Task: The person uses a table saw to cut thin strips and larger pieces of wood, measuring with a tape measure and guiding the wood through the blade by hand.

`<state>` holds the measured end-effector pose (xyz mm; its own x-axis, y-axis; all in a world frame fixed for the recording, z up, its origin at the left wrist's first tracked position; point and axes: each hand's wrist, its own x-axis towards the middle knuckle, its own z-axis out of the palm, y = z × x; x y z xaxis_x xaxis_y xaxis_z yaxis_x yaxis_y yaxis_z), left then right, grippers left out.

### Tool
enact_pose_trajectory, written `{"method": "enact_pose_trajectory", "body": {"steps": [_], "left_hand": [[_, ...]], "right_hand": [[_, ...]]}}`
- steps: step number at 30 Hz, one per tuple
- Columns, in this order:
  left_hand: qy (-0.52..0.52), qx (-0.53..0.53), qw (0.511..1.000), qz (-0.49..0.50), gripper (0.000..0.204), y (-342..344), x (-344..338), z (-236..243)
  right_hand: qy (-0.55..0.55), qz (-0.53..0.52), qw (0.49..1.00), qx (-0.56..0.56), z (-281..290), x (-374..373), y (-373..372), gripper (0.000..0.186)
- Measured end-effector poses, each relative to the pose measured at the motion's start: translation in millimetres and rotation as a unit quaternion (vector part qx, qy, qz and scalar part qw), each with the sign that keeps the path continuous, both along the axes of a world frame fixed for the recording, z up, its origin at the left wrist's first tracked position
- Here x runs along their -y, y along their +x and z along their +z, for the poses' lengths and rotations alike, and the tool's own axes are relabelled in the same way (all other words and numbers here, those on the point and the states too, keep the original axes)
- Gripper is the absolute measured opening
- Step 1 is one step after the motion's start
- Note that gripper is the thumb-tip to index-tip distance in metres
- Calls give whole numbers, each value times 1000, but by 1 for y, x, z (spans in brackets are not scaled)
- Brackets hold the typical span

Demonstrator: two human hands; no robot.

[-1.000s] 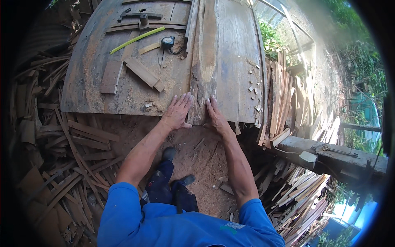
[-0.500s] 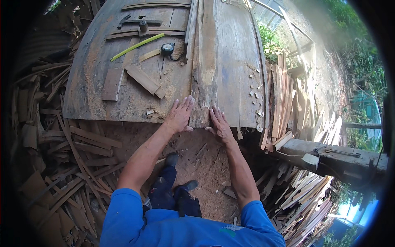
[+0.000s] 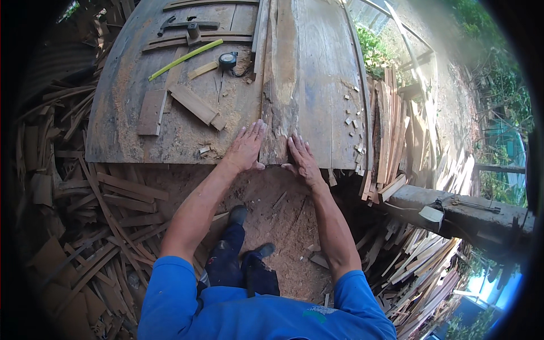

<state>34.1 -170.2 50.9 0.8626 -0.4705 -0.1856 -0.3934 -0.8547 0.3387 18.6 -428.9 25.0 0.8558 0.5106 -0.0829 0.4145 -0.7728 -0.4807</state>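
A long, rough wooden plank (image 3: 279,107) runs away from me along the wooden worktable (image 3: 127,148), its near end at the front edge. My left hand (image 3: 247,147) lies flat against the plank's left side, fingers stretched forward and thumb out toward its end. On the other side, my right hand (image 3: 304,160) rests in the same way, fingers extended along the right edge. Neither hand is closed around the plank. Left of it lie a short wooden board (image 3: 195,105), a reddish wood block (image 3: 152,113) and a tape measure (image 3: 228,60).
Farther back are a hammer (image 3: 193,28), a yellow strip (image 3: 185,59) and narrow wood strips (image 3: 211,5). Small wood cubes (image 3: 355,122) dot the table's right side. Scrap wood piles (image 3: 127,195) flank me; a concrete beam (image 3: 464,208) juts in at right.
The whole view has shifted slightly, with the table and its tools sitting a little higher in the picture. Both hands keep their places beside the plank.
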Motion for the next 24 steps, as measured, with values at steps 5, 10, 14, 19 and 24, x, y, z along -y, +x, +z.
{"method": "enact_pose_trajectory", "body": {"steps": [5, 10, 14, 19, 24], "left_hand": [[-1, -6, 1000, -4, 126, 7, -2, -2], [10, -18, 1000, -7, 127, 14, -2, 2], [15, -25, 1000, -5, 127, 17, -3, -1], [0, 0, 1000, -14, 128, 22, -5, -5], [-25, 7, 999, -19, 127, 26, -9, -12]], "right_hand": [[7, -7, 1000, -17, -2, -1, 7, 91], [9, -3, 1000, 0, -1, 0, 12, 93], [16, 6, 1000, 7, -7, -2, 17, 91], [10, -1, 1000, 7, -6, -3, 22, 86], [21, 7, 1000, 10, -7, -2, 28, 86]]}}
